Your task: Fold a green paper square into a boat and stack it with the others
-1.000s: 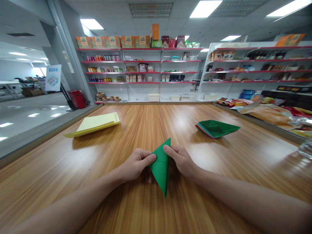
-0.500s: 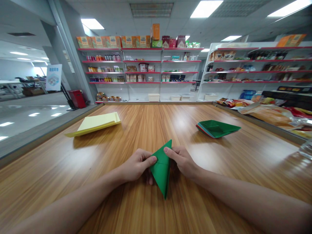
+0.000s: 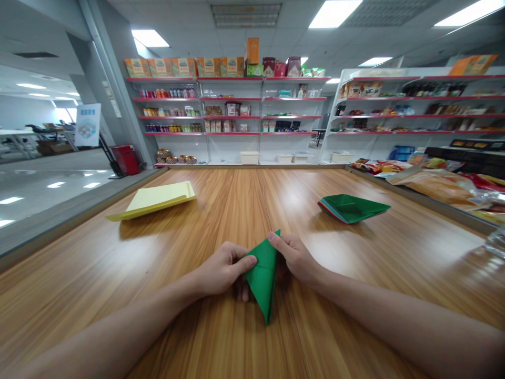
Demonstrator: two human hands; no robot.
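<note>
A green sheet of paper (image 3: 262,279), folded into a triangle, is held between both hands above the near part of the wooden table (image 3: 221,337). My left hand (image 3: 225,268) grips its left edge, thumb on top and fingers underneath. Closed on the upper right edge, near the top corner, is my right hand (image 3: 296,258); its thumb presses the paper from above. A long pointed corner hangs toward me. The fingers behind the paper are partly hidden.
Yellow paper (image 3: 161,197) lies at the table's left. Nested folded papers, green on top (image 3: 351,208), lie at the right. A clear plastic object (image 3: 495,243) sits at the right edge. Packaged goods (image 3: 434,187) are beyond the right rim, and stocked shelves (image 3: 231,116) stand behind.
My right thumb has slid slightly up and right toward the paper's top corner. The paper has shifted a little to the right, and the left hand stays clamped on it.
</note>
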